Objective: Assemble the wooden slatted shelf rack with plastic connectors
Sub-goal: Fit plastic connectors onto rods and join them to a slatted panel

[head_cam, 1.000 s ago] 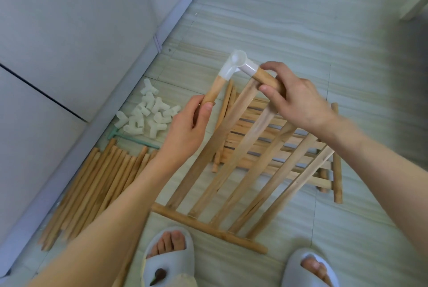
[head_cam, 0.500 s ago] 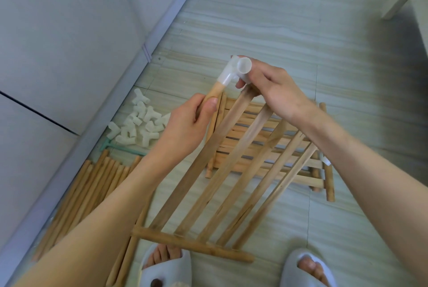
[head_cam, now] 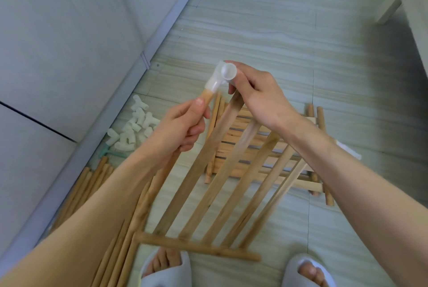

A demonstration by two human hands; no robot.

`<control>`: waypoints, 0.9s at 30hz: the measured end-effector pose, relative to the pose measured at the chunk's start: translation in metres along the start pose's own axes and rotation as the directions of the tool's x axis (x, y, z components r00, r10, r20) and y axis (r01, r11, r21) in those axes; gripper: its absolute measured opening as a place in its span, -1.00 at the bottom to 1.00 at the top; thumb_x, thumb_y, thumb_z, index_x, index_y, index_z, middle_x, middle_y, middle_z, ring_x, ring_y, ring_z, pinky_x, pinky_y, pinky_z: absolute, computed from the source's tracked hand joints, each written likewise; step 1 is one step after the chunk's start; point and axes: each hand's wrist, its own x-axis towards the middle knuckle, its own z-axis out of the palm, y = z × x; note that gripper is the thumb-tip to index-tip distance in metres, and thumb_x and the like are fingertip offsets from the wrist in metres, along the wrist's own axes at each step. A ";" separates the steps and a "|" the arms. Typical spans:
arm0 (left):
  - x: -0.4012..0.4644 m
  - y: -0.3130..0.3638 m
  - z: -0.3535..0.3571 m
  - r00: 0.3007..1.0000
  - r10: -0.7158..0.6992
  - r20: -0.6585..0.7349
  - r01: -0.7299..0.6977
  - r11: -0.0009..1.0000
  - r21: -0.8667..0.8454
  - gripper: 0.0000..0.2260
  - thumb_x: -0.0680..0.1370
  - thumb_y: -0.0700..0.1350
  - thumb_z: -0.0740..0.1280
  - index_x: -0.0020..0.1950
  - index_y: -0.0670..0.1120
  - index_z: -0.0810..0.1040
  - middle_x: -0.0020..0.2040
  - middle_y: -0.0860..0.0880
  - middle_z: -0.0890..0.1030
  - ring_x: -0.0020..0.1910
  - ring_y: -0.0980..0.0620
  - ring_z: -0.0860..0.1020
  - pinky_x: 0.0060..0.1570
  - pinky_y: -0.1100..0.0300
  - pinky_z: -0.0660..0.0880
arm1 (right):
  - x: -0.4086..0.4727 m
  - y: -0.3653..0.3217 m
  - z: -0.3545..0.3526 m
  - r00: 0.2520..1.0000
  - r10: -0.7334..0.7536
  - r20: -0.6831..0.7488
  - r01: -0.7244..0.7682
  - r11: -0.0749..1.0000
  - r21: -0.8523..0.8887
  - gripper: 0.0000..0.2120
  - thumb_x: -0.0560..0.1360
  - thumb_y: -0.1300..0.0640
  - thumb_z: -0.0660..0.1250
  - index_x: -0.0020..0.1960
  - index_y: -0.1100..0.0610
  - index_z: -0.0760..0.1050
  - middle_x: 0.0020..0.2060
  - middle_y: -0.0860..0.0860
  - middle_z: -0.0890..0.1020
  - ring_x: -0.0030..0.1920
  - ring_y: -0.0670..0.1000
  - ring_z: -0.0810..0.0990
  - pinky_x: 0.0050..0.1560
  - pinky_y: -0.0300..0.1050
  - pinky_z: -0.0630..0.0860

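While left hand (head_cam: 183, 124) grips dowel (head_cam: 206, 96), right hand (head_cam: 259, 96) pinches connector (head_cam: 220, 78), dowel slanting up-right.

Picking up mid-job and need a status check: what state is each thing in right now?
Left hand: grips the dowel.
Right hand: pinches the connector.
Connector: fitted on the dowel's end, one socket open toward the camera.
Dowel: held up, tilted.
Slatted panel: raised at the far end, near rail by the slippers.
Spare connectors: loose pile on the floor.
Spare dowels: lying by the wall.
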 end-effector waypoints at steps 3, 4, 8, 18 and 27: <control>0.006 -0.007 -0.004 0.995 0.009 -0.099 -0.007 1.000 0.019 -0.70 0.63 0.04 0.10 -0.15 -0.09 0.48 -0.46 0.05 0.32 -0.53 0.12 0.24 -0.53 0.30 0.18 | 0.004 -0.003 0.001 0.998 -0.051 0.042 0.056 0.988 -0.144 -0.61 0.61 0.05 0.08 0.42 -0.11 0.30 -0.10 -0.17 0.50 0.02 -0.06 0.47 0.11 -0.02 0.41; 0.008 -0.008 -0.005 0.991 0.021 -0.129 -0.015 0.999 0.046 -0.70 0.64 0.01 0.09 -0.14 -0.09 0.49 -0.44 0.04 0.33 -0.50 0.12 0.26 -0.49 0.31 0.23 | 0.005 -0.002 0.002 0.995 -0.082 0.053 0.091 0.975 -0.204 -0.57 0.59 0.07 0.10 0.45 -0.08 0.25 -0.08 -0.12 0.49 -0.01 -0.05 0.46 0.08 -0.03 0.41; 0.014 -0.012 -0.002 0.980 0.085 -0.181 -0.045 0.976 0.212 -0.72 0.65 -0.03 0.08 -0.05 -0.09 0.54 -0.36 0.00 0.41 -0.42 0.18 0.38 -0.36 0.39 0.38 | 0.006 0.010 0.002 0.987 -0.163 -0.001 0.156 0.943 -0.293 -0.66 0.61 0.09 0.13 0.37 0.03 0.36 0.00 0.00 0.59 0.01 0.08 0.54 0.03 -0.02 0.45; 0.012 -0.051 -0.016 0.976 0.022 -0.215 0.040 0.960 0.277 -0.72 0.63 -0.21 0.14 0.02 0.15 0.53 -0.06 0.15 0.61 -0.01 0.13 0.58 0.02 0.29 0.53 | 0.011 0.035 0.016 0.992 -0.117 0.045 0.124 0.869 -0.479 -0.76 0.61 0.11 0.13 0.22 0.11 0.44 -0.05 0.10 0.55 0.01 0.18 0.49 -0.03 0.04 0.44; -0.014 -0.102 -0.027 0.971 -0.068 -0.227 0.149 0.920 0.361 -0.71 0.59 -0.20 0.22 0.31 -0.04 0.46 0.14 0.05 0.56 0.15 0.12 0.52 0.15 0.23 0.44 | 0.019 0.038 0.034 0.993 -0.102 0.065 0.121 0.853 -0.507 -0.76 0.62 0.10 0.09 0.22 0.10 0.44 -0.13 0.05 0.50 0.00 0.17 0.44 -0.08 0.01 0.41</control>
